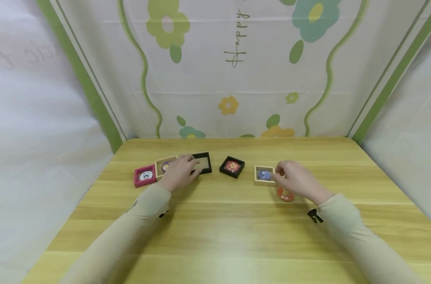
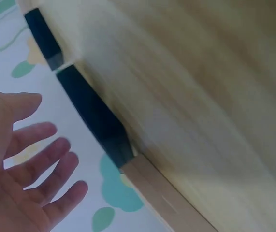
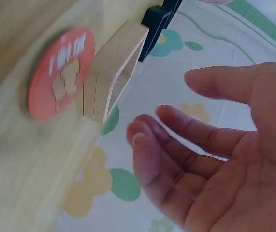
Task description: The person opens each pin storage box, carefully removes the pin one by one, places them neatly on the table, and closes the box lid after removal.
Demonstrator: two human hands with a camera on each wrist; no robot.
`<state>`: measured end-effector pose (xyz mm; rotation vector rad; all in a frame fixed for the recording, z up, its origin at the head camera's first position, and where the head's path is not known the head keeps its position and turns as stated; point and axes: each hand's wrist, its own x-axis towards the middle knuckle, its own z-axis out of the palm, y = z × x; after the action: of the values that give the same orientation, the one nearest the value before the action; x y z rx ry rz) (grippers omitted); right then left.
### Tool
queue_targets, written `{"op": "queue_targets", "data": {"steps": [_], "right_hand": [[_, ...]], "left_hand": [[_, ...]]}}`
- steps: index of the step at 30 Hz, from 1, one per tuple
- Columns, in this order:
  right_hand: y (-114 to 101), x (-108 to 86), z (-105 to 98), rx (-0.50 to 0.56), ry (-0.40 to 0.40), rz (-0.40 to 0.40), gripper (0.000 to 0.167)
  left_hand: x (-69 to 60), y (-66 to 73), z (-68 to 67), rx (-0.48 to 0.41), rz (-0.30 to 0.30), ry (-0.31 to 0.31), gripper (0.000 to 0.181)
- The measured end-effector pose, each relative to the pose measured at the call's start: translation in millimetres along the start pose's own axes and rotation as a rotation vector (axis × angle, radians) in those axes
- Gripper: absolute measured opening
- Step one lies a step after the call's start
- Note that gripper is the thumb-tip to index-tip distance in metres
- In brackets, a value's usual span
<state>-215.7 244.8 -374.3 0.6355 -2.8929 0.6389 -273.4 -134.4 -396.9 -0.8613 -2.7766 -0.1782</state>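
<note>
Sleeves (image 1: 357, 232) are seen nearest, extended over the table (image 1: 215, 240) on either side of the star frame (image 1: 232, 166). Beyond them the red badge (image 1: 285, 194) is laid outside any frame, nearer than the star frame and to its right; being round, it is given no long axis. It is partly overhung by the right hand (image 1: 297, 177), clearly the nearer of the two hands, whose fingers are loosely bent, thumb held apart, nothing grasped. Just past the badge, right of the star frame, a pale frame (image 1: 263, 183) is occupied by a blue badge (image 1: 264, 175); whether it is touched by the fingertips cannot be told. Left of the star frame, the left hand (image 1: 180, 171) is held with fingers spread and slightly bent, nothing grasped. Just left of the star frame, the black frame (image 1: 209, 162) is partly hidden by that hand, so its long axis cannot be told; no badge is shown in its visible part. The coming move, it is judged, is governed by badge and black frame being parted by the star frame.
</note>
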Motion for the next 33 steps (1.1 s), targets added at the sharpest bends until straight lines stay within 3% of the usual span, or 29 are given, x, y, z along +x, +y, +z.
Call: {"op": "queue_targets", "data": {"steps": [8, 15, 20, 25, 33], "right_hand": [[4.9, 15.9, -7.2, -0.072, -0.053, -0.12, 0.054], [9.0, 28.1, -5.2, -0.072, -0.173, -0.115, 0.084], [13.6, 35.5, 0.3, -0.064, -0.213, -0.121, 0.091], [15.7, 38.5, 2.8, -0.057, -0.226, -0.116, 0.092], [14.1, 37.3, 8.0, -0.027, -0.235, -0.04, 0.092]], "left_hand": [[-23.1, 16.5, -9.9, -0.087, 0.005, 0.101, 0.044], [-42.1, 29.2, -13.0, -0.122, 0.005, 0.099, 0.045], [-53.8, 34.0, -14.2, -0.151, -0.043, 0.101, 0.048], [-55.5, 37.3, -15.6, -0.187, -0.043, 0.15, 0.048], [-60.7, 45.5, -21.6, -0.23, -0.062, 0.22, 0.047]]}}
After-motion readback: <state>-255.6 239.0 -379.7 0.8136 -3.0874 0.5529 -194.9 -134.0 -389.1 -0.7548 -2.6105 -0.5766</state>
